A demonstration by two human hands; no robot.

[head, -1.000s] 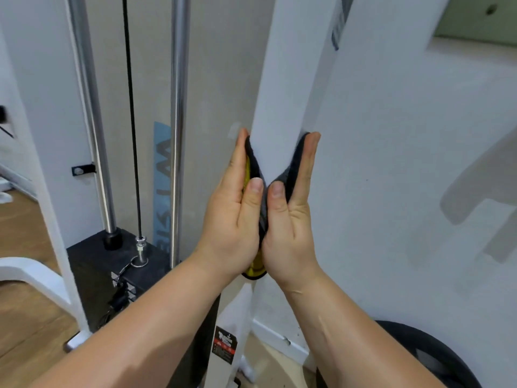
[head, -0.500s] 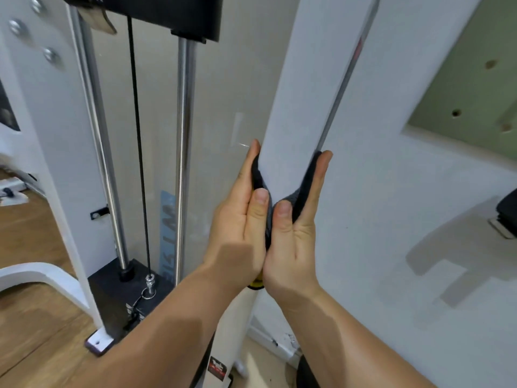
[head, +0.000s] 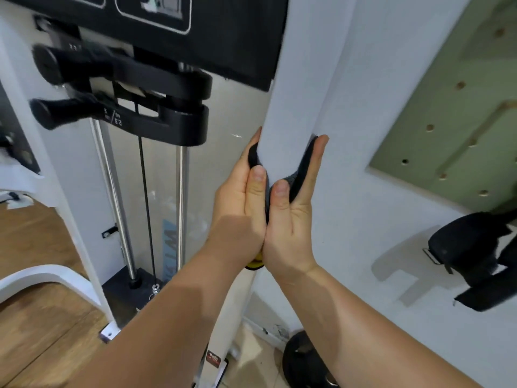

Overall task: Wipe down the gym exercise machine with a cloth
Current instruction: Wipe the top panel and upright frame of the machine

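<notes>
With my left hand point(head: 240, 208) and right hand point(head: 291, 217) both pressing the dark cloth point(head: 300, 175) around the white upright post point(head: 291, 102), I have slid higher toward 12 o'clock, nearing the black weight housing point(head: 223, 37), so upper post remains.

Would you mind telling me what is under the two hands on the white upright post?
A dark cloth is wrapped around the white post, pressed by the left hand and right hand. A yellow bit peeks out below; the rest is covered.
</notes>
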